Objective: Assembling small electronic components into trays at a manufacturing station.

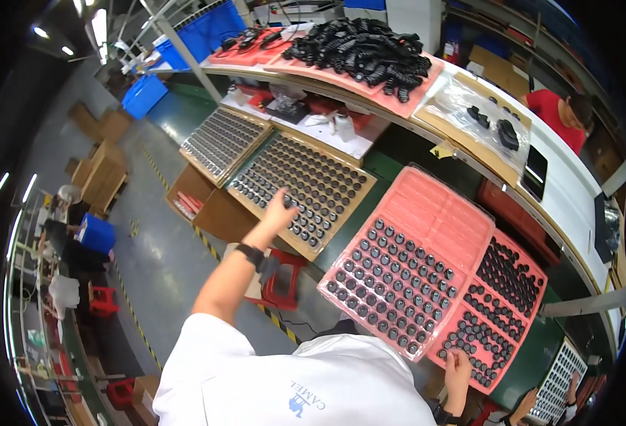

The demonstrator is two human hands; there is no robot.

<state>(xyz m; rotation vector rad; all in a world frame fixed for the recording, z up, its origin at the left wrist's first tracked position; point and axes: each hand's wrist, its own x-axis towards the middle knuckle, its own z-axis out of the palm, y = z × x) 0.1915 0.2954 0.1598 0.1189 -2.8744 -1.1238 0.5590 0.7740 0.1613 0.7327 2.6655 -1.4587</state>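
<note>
My left hand (279, 213) reaches over a brown-edged tray (311, 250) filled with rows of small round black parts. Its thumb and fingers close around one small black round part (289, 201) at the near left of those rows. Low on the right, my right hand (458, 367) is over the near corner of a red compartment tray (481, 385) with loose small black parts. Its fingertips are pinched together, and what they hold cannot be made out. Between my hands lies a pink tray (446, 206) under clear plastic, its near half filled with upright black parts and its far half bare.
Another brown-edged tray (222, 145) of small parts lies at the far left. On the raised shelf is a heap of black ribbed parts (363, 53). A red stool (282, 280) stands near my left arm. At lower right, another person's hands (522, 408) hold a white tray (560, 380).
</note>
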